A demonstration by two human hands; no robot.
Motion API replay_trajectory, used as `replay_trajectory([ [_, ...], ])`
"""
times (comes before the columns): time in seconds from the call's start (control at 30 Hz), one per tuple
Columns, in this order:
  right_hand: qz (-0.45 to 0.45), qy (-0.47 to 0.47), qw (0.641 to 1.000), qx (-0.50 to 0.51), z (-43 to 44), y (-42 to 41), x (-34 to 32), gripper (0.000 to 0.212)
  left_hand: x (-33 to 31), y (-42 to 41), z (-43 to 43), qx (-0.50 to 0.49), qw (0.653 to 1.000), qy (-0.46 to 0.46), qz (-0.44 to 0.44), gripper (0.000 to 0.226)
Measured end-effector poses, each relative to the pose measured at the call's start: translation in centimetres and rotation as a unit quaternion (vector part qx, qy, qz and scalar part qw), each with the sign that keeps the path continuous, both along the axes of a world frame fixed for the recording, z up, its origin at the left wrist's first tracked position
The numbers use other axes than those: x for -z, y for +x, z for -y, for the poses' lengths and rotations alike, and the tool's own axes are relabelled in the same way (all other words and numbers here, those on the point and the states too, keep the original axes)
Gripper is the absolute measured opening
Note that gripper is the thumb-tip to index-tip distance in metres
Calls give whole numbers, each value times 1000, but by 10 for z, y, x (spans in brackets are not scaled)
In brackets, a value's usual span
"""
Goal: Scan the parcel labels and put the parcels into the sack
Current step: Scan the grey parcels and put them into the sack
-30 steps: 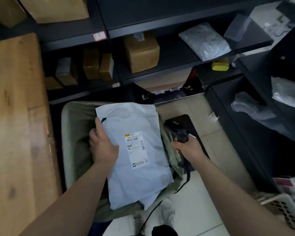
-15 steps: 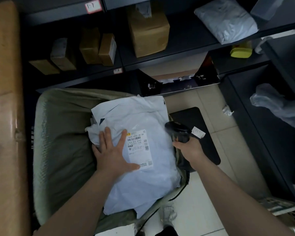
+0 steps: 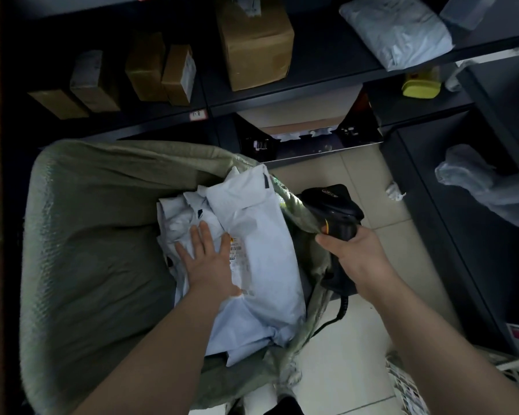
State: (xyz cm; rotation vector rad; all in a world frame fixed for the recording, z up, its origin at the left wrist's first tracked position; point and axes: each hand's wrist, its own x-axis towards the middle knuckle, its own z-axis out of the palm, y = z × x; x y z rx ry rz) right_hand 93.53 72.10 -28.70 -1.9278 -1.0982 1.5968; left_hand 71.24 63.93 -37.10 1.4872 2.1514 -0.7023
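A large olive-green woven sack point(image 3: 81, 235) stands open on the floor below me. A pale blue-white poly mailer parcel point(image 3: 267, 256) lies inside its right side, its label partly under my palm. My left hand point(image 3: 207, 262) presses flat on the parcel with straight fingers. More crumpled white mailers point(image 3: 180, 217) lie under and beside it. My right hand point(image 3: 354, 253) grips the handle of a black corded barcode scanner point(image 3: 333, 205) just outside the sack's right rim.
Dark shelves behind the sack carry brown cardboard boxes point(image 3: 255, 40) and a grey poly bag point(image 3: 399, 31). A yellow object point(image 3: 421, 85) sits on a lower shelf. A white plastic basket point(image 3: 408, 381) stands at the bottom right on the tiled floor point(image 3: 360, 330).
My left hand went from holding the parcel's edge above the sack to pressing it down flat inside the sack. The parcel sank and crumpled. The scanner stayed in my right hand.
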Motion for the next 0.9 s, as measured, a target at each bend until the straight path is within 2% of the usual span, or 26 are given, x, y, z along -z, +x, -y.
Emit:
replay_trajectory([
  [0.07, -2, 0, 1000, 5, 3, 4, -2, 12, -7, 2, -5, -19, 998, 47, 32, 118],
  [0.13, -8, 2, 1000, 19, 5, 7, -5, 9, -18, 8, -11, -45, 975, 204, 76, 104],
  [0.17, -14, 5, 1000, 26, 5, 8, -6, 9, -22, 13, -18, -32, 957, 271, 94, 107],
  [0.2, -18, 8, 999, 32, 4, 8, -8, 9, -25, 19, -26, 8, 949, 295, 112, 112],
  [0.23, -20, 14, 999, 35, 4, 7, -8, 10, -28, 26, -32, 66, 953, 267, 126, 116],
  [0.3, -19, 24, 999, 41, 3, 6, -8, 12, -21, 35, -42, 158, 967, 150, 132, 117],
  [0.37, -28, 30, 998, 49, 3, 7, -8, 13, -2, 34, -40, 173, 975, 71, 120, 118],
  [0.5, -30, 29, 998, 43, 1, 12, -5, 11, 32, 30, -29, 186, 976, 36, 105, 112],
  [0.63, -42, 32, 998, 29, 1, 10, -6, 13, 29, 32, -44, 193, 974, 7, 115, 110],
  [0.73, -30, 28, 999, 21, 4, 6, -8, 14, 7, 26, -43, 180, 974, 7, 140, 120],
  [0.9, -29, 27, 999, 6, 8, -7, -16, 13, -34, 4, 5, 145, 987, -32, 56, 149],
])
